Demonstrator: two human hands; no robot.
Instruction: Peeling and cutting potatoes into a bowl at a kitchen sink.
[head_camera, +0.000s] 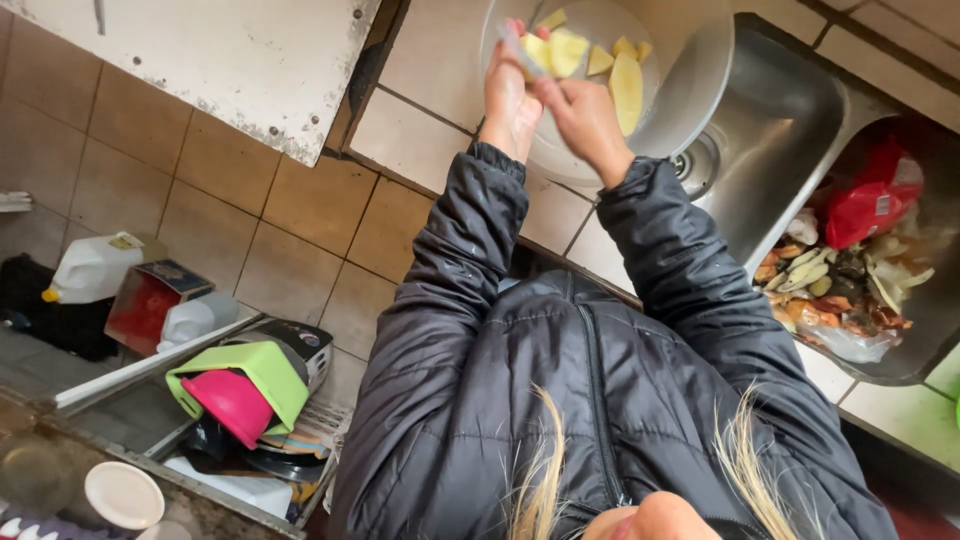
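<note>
Hands are raised over a clear glass bowl (600, 100) that sits at the edge of the tiled surface (420, 90), partly over the steel sink (790, 130). The left hand (508, 100) has its fingers closed around a potato piece (537, 50), pale yellow, and something thin and light-coloured shows between these fingers; I cannot tell what it is. The right hand (583, 112) is just beside the left one, touching it, and its fingers are bent together near the same piece; if they grip it or only rest on it, the view does not show. Inside the bowl lie more yellow potato chunks (625, 85), some near the rim and one long piece in the middle.

Both arms wear a black padded jacket (600, 400) with a zipper in front.

To the right, a second basin (900, 320) of the sink holds vegetable peels (830, 275) and a red plastic bag (870, 205). To the left, lower down, a green container (265, 375) and a pink one (232, 400) lie stacked among other dishes, near a white jug (95, 265) with a yellow cap and a white lid (123, 493).
</note>
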